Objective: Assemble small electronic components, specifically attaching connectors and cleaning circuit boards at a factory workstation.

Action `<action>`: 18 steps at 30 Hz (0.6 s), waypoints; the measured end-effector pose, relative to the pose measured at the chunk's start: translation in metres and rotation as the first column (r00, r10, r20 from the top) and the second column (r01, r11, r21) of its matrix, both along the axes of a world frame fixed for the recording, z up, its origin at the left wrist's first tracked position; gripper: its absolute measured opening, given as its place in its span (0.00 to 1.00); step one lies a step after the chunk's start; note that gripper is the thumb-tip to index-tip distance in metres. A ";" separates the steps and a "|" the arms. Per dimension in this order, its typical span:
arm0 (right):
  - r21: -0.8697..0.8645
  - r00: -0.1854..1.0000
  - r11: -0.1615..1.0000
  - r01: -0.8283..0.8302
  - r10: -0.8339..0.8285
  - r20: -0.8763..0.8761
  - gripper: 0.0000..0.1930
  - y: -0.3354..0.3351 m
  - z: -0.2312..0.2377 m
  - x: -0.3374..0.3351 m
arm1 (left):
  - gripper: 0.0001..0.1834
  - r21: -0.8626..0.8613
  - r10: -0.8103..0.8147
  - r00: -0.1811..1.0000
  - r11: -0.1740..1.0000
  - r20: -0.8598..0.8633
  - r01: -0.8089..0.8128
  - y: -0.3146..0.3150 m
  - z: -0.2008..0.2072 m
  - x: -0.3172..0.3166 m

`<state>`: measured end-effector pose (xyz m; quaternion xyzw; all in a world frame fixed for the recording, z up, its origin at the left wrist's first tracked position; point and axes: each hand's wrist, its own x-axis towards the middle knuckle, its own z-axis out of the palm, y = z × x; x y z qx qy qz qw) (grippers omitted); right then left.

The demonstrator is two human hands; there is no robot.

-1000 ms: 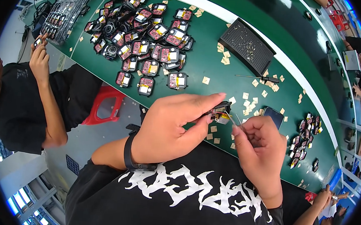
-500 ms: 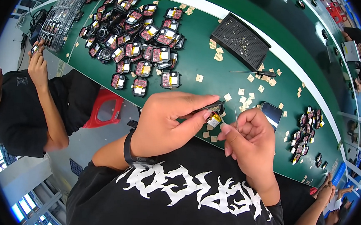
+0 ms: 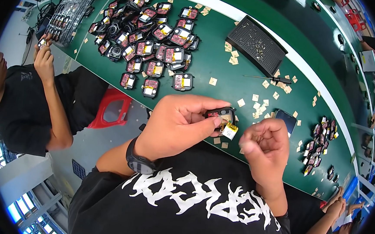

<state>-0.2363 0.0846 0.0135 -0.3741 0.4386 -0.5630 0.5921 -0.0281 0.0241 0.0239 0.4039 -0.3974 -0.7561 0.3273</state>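
Note:
My left hand (image 3: 180, 121) is closed on the edge of an open black smartwatch case (image 3: 213, 115), thumb on its near side and fingers behind. A small red circuit board shows inside it. From the case hangs a silver-white battery (image 3: 229, 132) with a yellow taped end, tilted out over its near edge. My right hand (image 3: 267, 144) is just right of the battery, apart from it, with fingers curled in and thumb near the fingertips. Its fingertips are slightly blurred, and whatever they hold, if anything, cannot be made out.
Many open watch cases (image 3: 155, 69) are heaped at left, with a smaller group (image 3: 316, 145) at right. A black tray (image 3: 257, 46) of small metal pieces, a screwdriver (image 3: 281, 79), a phone (image 3: 285, 120) and scattered paper squares lie beyond my hands. A co-worker (image 3: 27, 101) sits at left.
My right hand has drawn away from the watch case, and the thin metal tool seen in it no longer shows. The battery now hangs further out of the case.

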 end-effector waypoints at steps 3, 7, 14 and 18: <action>-0.164 0.744 0.936 -0.312 0.133 -0.655 0.15 -0.007 0.008 -0.009 | 0.20 0.012 0.019 1.000 1.000 0.007 -0.019 0.002 0.000 -0.001; -0.043 0.891 0.995 -0.088 0.059 -0.449 0.11 0.002 0.009 0.000 | 0.20 -0.092 0.019 0.999 0.996 0.043 -0.015 0.005 0.000 -0.001; 0.099 0.833 0.984 -0.148 0.177 -0.525 0.06 0.003 0.028 0.002 | 0.18 -0.362 0.081 0.986 0.932 0.149 -0.022 0.009 -0.001 0.000; 0.353 0.878 0.925 -0.139 0.280 -0.388 0.04 -0.003 0.035 0.004 | 0.18 -0.458 0.088 0.973 0.889 0.215 0.021 0.007 0.000 0.002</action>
